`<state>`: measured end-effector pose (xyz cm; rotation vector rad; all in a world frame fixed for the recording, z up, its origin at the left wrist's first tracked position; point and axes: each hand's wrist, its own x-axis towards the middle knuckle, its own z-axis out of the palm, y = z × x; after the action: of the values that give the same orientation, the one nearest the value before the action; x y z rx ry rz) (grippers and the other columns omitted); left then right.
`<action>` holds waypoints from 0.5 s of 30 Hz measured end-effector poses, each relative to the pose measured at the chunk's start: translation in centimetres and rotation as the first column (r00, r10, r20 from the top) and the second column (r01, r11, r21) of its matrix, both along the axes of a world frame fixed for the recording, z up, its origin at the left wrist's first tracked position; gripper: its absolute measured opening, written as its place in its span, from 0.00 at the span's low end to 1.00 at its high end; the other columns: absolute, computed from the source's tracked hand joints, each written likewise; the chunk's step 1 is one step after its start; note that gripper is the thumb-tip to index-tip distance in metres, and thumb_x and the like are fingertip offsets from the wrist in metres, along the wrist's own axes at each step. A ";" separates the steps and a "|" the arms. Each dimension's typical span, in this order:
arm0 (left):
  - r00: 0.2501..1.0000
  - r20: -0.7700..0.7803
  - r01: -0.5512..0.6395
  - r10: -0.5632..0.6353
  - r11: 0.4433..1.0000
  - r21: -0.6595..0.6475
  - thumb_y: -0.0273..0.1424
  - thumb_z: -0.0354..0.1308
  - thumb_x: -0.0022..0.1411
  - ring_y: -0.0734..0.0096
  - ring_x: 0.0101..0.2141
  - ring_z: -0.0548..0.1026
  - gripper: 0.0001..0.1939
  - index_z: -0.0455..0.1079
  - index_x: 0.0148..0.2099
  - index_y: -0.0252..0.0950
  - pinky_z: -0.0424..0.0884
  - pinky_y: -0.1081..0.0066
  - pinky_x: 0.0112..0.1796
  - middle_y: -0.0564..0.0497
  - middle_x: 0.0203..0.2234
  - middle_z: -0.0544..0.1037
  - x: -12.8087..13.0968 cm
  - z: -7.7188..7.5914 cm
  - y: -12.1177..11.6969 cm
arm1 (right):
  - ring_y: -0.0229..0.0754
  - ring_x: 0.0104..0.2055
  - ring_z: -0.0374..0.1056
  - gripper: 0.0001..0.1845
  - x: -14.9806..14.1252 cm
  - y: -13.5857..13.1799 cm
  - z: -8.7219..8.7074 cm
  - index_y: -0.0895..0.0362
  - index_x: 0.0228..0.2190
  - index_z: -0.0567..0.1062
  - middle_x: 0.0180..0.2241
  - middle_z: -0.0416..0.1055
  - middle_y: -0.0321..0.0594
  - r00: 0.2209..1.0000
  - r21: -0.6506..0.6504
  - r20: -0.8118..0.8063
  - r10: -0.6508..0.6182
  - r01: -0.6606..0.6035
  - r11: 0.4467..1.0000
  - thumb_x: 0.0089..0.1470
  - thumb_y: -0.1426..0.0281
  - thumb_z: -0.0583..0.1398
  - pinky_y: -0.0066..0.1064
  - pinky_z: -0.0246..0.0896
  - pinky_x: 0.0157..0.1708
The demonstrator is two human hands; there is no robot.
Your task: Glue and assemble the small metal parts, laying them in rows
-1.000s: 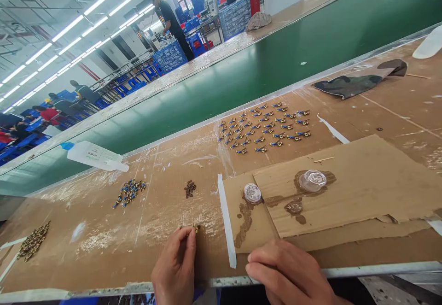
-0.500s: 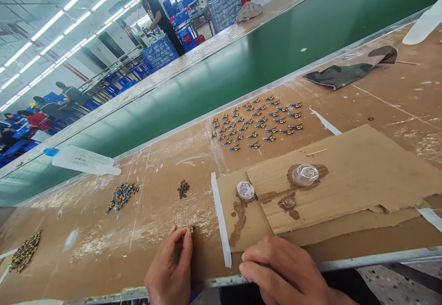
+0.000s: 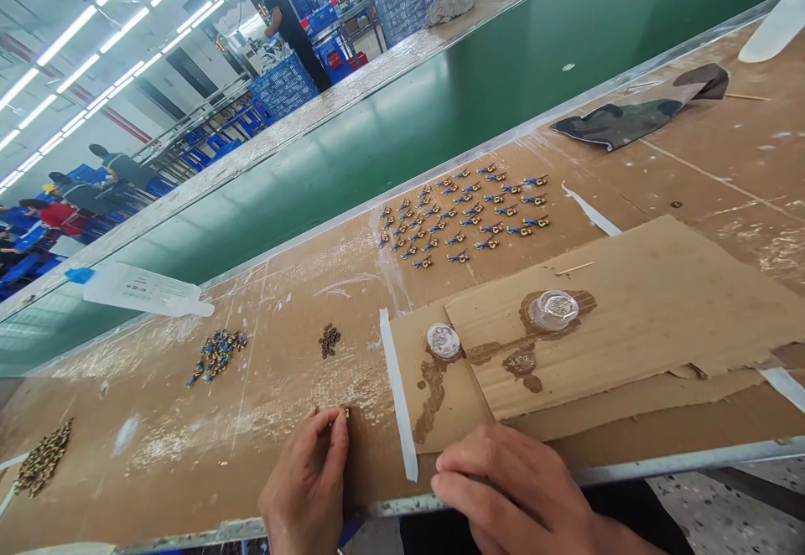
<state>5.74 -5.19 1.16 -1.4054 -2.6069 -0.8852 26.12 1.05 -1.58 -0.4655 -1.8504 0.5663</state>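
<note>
My left hand [image 3: 306, 481] rests at the table's near edge, its thumb and forefinger pinched together. A tiny gold-and-dark piece [image 3: 347, 412] peeks out past those fingertips; most of it is hidden. To the right, my right hand [image 3: 512, 488] is closed over the near edge of the cardboard, and whatever its fingers hold, if anything, is out of sight. Beyond the left hand lies a small heap of brown ring-like parts [image 3: 329, 340]. Farther left are a pile of blue-and-gold figurines [image 3: 215, 355] and a pile of gold-and-dark pieces [image 3: 45, 459].
Rows of small blue-and-gold figurines [image 3: 464, 220] lie at the back. Two clear round discs, a left one [image 3: 444, 341] and a right one [image 3: 553, 310], sit on wet-stained cardboard [image 3: 654, 312]. A white bottle [image 3: 144, 290] lies beside the green belt [image 3: 352, 161]. People stand beyond.
The whole view has shifted slightly, with the table's things a little higher and farther left. Both hands keep nearly the same pose.
</note>
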 end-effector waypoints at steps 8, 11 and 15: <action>0.997 0.013 0.075 -0.074 0.985 -0.155 0.47 0.56 0.52 0.66 0.31 0.77 0.15 0.74 0.34 0.42 0.69 0.73 0.36 0.53 0.31 0.80 -1.2 0.5 0.2 | 0.35 0.29 0.64 0.11 0.4 0.4 0.4 0.63 0.34 0.71 0.29 0.70 0.42 1.000 0.029 0.007 0.001 -0.001 1.000 0.52 0.81 0.51 0.27 0.60 0.28; 0.998 -0.007 0.063 -0.064 0.992 -0.109 0.46 0.54 0.53 0.68 0.29 0.75 0.14 0.74 0.32 0.43 0.68 0.73 0.37 0.54 0.29 0.79 -0.2 1.1 0.6 | 0.34 0.28 0.64 0.11 0.5 0.5 0.5 0.63 0.34 0.71 0.28 0.70 0.42 1.000 0.042 -0.006 -0.006 0.006 0.999 0.52 0.81 0.51 0.26 0.59 0.26; 0.995 -0.010 0.097 -0.098 0.993 -0.072 0.45 0.53 0.54 0.70 0.26 0.74 0.13 0.73 0.30 0.43 0.67 0.74 0.34 0.55 0.25 0.77 0.5 1.5 1.2 | 0.34 0.28 0.63 0.11 0.2 0.4 0.2 0.63 0.33 0.71 0.29 0.70 0.42 1.000 0.042 -0.022 -0.013 0.014 0.999 0.51 0.82 0.51 0.26 0.60 0.26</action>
<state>6.28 -3.99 2.70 -1.5625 -2.6048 -0.7973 26.33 1.48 -1.33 -0.4415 -1.8338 0.5201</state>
